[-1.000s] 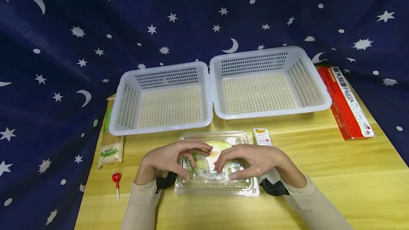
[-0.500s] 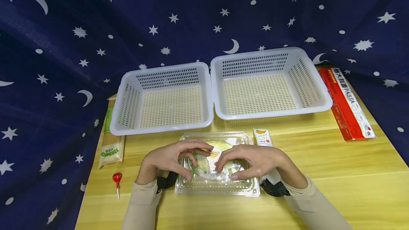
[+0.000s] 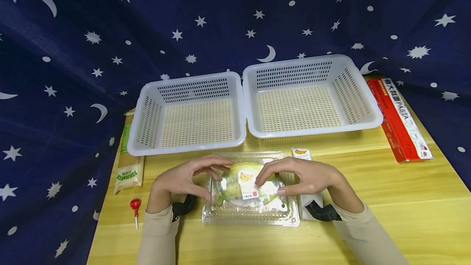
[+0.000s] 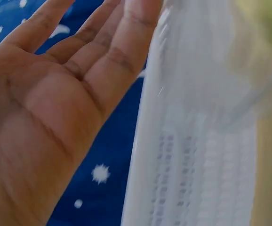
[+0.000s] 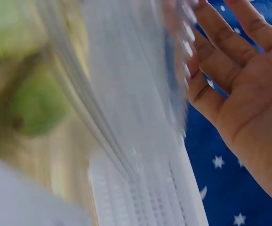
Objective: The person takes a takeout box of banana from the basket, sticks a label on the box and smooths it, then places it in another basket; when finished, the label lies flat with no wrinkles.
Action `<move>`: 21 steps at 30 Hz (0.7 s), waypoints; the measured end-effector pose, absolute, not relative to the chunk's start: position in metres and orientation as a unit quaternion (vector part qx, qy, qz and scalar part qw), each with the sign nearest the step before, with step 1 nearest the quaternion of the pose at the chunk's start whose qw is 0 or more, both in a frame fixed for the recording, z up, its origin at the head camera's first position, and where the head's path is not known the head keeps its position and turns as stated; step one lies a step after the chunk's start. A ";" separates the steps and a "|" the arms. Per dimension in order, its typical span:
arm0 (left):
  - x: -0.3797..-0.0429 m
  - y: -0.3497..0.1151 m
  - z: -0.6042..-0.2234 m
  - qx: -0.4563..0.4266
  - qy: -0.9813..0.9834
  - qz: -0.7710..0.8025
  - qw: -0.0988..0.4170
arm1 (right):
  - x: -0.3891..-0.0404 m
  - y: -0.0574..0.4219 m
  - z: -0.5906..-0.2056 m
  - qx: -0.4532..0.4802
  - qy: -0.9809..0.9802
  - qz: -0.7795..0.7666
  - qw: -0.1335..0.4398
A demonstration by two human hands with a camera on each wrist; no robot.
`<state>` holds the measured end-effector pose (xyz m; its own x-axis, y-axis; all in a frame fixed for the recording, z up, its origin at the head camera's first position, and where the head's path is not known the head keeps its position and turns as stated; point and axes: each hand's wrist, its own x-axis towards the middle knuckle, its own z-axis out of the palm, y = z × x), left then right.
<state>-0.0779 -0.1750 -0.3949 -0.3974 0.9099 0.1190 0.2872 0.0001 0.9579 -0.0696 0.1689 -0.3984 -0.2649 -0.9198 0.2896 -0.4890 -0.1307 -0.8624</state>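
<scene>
A clear plastic clamshell box lies on the wooden table, with yellow-green fruit inside. On its lid is a white label with a banana picture. My left hand is over the box's left side, fingers loosely bent and apart, holding nothing. Over the right side is my right hand, its fingers arched and likewise holding nothing. The left wrist view shows the bare palm beside the blurred clear plastic. In the right wrist view, the fingers spread next to the lid's ridged edge.
Two white perforated baskets stand side by side behind the box. A white packet with a banana print lies partly under my right hand. At left are a noodle pack and a red lollipop; a red pasta box lies at right.
My hands have moved apart: the left one leftward, the right one rightward and slightly up. More of the label now shows between them. The box has stayed put.
</scene>
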 end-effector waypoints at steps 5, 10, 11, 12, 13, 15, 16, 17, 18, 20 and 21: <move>-0.077 -0.201 -0.386 0.439 0.673 0.539 0.251 | -0.079 0.195 -0.395 -0.542 0.644 -0.508 0.183; -0.074 -0.223 -0.382 0.406 0.714 0.530 0.212 | -0.089 0.227 -0.395 -0.498 0.678 -0.523 0.139; -0.073 -0.226 -0.382 0.397 0.722 0.526 0.212 | -0.092 0.234 -0.396 -0.493 0.680 -0.528 0.127; -0.073 -0.228 -0.382 0.385 0.734 0.517 0.215 | -0.094 0.241 -0.397 -0.485 0.680 -0.537 0.118; -0.072 -0.229 -0.382 0.375 0.745 0.506 0.218 | -0.097 0.249 -0.398 -0.480 0.676 -0.548 0.109; -0.070 -0.230 -0.382 0.349 0.775 0.475 0.226 | -0.101 0.264 -0.401 -0.470 0.662 -0.577 0.089; -0.070 -0.229 -0.382 0.332 0.791 0.458 0.231 | -0.103 0.272 -0.402 -0.462 0.656 -0.591 0.079; -0.069 -0.228 -0.381 0.314 0.806 0.442 0.239 | -0.104 0.280 -0.404 -0.453 0.651 -0.606 0.068; -0.068 -0.226 -0.381 0.302 0.818 0.425 0.243 | -0.105 0.287 -0.406 -0.442 0.646 -0.621 0.056; -0.067 -0.223 -0.380 0.280 0.833 0.404 0.255 | -0.105 0.301 -0.408 -0.415 0.639 -0.647 0.035; -0.067 -0.222 -0.379 0.271 0.835 0.401 0.262 | -0.106 0.307 -0.410 -0.402 0.633 -0.661 0.026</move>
<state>-0.0666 -0.2215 -0.3794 -0.7162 0.6625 -0.2192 0.2430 0.5312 0.8117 -0.1057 0.3071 -0.4097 -0.6747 -0.5435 0.4993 -0.4747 -0.1983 -0.8575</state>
